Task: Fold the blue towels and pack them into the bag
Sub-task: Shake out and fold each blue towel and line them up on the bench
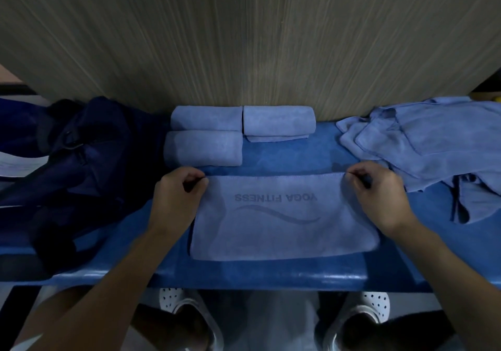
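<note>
Blue towel has folded towels behind, loose pile right, seemingly bag left.

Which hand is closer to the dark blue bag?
Left. The left hand pinches the far left corner of the towel, just beside the bag; the right hand pinches the far right corner, across the towel from it.
</note>
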### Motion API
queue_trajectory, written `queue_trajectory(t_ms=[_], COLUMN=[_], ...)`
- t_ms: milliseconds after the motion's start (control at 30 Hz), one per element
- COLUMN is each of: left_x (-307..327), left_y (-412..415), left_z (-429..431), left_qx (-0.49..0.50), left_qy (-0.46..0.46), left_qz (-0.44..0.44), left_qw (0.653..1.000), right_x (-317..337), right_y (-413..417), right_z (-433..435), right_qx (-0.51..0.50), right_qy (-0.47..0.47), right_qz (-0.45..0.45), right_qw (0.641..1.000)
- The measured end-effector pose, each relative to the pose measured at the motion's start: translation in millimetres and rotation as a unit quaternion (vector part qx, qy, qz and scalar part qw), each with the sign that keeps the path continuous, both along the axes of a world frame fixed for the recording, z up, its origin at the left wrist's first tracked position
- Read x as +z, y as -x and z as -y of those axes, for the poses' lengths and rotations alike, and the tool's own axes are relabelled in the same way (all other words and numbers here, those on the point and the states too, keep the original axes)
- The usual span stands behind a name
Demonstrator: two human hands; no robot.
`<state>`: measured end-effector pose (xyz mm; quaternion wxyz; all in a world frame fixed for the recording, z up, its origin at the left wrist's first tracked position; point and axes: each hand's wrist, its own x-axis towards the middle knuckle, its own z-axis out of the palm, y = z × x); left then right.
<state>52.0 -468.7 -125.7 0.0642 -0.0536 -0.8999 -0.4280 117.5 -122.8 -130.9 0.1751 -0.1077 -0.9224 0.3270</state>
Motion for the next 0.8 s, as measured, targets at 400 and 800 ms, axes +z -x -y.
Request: queue_trajectory(t_ms=[400, 800], left_x=[1.9, 10.4], left_y=[3.2, -33.3], left_z=[-3.6, -37.0], left_qx=[0.012, -0.202], left_qy=[0.045, 0.197], left_qz=[0.015, -0.177], left_qw=[0.999, 0.943], right_x=[-1.0, 8.6], right_y=[9.1, -13.5], right_z=[-1.8, 15.4], right_qx=[-0.007, 0.015], right_qy=[-0.024, -0.127], right_qz=[0.031, -0.019], right_qw=[0.999, 0.992])
